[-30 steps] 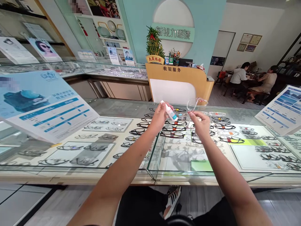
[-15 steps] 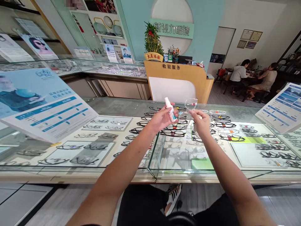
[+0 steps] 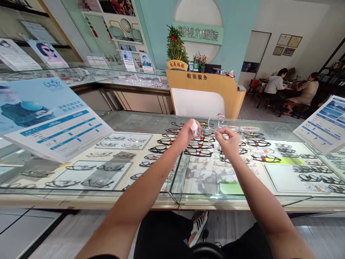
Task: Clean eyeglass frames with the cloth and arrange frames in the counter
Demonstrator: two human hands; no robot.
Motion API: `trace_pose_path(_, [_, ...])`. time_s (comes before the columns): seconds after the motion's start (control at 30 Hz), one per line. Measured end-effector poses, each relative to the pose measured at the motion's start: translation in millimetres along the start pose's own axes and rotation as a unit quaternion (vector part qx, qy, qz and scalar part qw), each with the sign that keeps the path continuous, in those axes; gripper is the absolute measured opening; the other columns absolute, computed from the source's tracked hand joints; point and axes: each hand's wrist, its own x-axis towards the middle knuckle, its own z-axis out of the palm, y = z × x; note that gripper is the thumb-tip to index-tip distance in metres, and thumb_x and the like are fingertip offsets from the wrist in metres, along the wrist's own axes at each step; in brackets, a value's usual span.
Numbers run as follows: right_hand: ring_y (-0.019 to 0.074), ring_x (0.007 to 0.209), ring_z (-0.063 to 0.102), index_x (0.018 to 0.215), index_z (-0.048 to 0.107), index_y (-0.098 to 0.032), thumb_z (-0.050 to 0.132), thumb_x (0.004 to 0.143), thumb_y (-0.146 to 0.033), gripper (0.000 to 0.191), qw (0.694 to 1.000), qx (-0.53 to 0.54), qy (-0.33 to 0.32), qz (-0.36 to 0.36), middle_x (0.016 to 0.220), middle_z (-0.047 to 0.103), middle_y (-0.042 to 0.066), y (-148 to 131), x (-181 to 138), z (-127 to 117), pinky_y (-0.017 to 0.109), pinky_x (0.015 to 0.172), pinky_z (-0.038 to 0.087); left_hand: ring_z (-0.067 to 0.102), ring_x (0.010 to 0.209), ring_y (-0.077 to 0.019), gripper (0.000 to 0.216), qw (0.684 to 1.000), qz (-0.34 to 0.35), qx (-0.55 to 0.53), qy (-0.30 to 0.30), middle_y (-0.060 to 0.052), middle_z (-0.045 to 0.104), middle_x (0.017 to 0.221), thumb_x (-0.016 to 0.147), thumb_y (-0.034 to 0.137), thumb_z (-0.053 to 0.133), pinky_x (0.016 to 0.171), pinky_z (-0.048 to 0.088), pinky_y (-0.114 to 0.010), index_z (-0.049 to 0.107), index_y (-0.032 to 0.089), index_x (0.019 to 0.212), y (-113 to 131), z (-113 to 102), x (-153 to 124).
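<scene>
My left hand [image 3: 185, 136] is closed around a small white bottle [image 3: 194, 128], its top tilted towards the upper left. Just to the right, my right hand [image 3: 229, 143] pinches a pair of clear-framed eyeglasses [image 3: 209, 124] by one side. The frame sticks up and to the left from my fingertips, a short way from the bottle. A small whitish piece [image 3: 225, 136] is also tucked in the curled fingers of my right hand; what it is, I cannot make out. Both hands are above the glass counter [image 3: 199, 199], over rows of dark-rimmed eyeglasses [image 3: 198, 152].
Printed signs stand on the counter at left [image 3: 56, 118] and right [image 3: 322, 124]. More spectacles lie in the case on both sides. Beyond is a wooden cashier desk [image 3: 234, 88] with a potted plant [image 3: 175, 46]. Two people sit at a table at the far right.
The bottle has tipped and dropped slightly, and the fingers of my left hand have wrapped round it. My right hand has turned the clear eyeglasses and brought them a little left.
</scene>
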Motion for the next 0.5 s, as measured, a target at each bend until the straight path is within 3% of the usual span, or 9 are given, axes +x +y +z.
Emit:
trace_pose_path(0.1, [0.0163,0.062,0.057,0.071,0.067,-0.025,0.068,0.085,-0.04,0.021,0.995,-0.072,-0.034,-0.059,0.067,0.068,-0.001,1.5,-6.3,5.9,0.031,0.066,0.044,0.051,0.078,-0.0181,0.054,0.98,0.089,0.176,0.024,-0.001,0.055,0.081,0.087,0.075,0.065,0.076,0.049,-0.032,0.06,0.022,0.079,-6.3,2.9,-3.8])
trace_pose_path(0.2, [0.0178,0.067,0.062,0.072,0.068,-0.026,0.067,0.087,-0.038,0.02,0.987,-0.113,-0.062,-0.099,0.07,0.071,0.0,2.5,-10.2,10.0,0.031,0.07,0.047,0.048,0.077,-0.0188,0.045,0.955,0.122,0.268,0.021,0.0,0.053,0.078,0.093,0.065,0.058,0.077,0.044,-0.034,0.055,0.023,0.078,-8.3,5.6,-7.1])
trace_pose_path(0.33, [0.0168,0.063,0.057,0.073,0.067,-0.025,0.067,0.088,-0.043,0.023,0.989,-0.114,-0.037,-0.084,0.067,0.066,-0.001,2.9,-8.8,8.4,0.03,0.066,0.044,0.051,0.08,-0.0196,0.044,0.965,0.106,0.238,0.023,-0.001,0.056,0.081,0.093,0.066,0.053,0.079,0.046,-0.033,0.054,0.024,0.081,-7.3,2.7,-4.7])
trace_pose_path(0.5, [0.0163,0.063,0.052,0.076,0.068,-0.024,0.065,0.089,-0.05,0.03,0.996,-0.055,0.06,-0.023,0.066,0.063,-0.002,3.8,-1.2,2.5,0.031,0.066,0.043,0.051,0.078,-0.0187,0.045,0.969,0.081,0.226,-0.054,-0.001,0.057,0.082,0.095,0.066,0.051,0.08,0.048,-0.033,0.055,0.023,0.082,-7.6,0.9,-4.3])
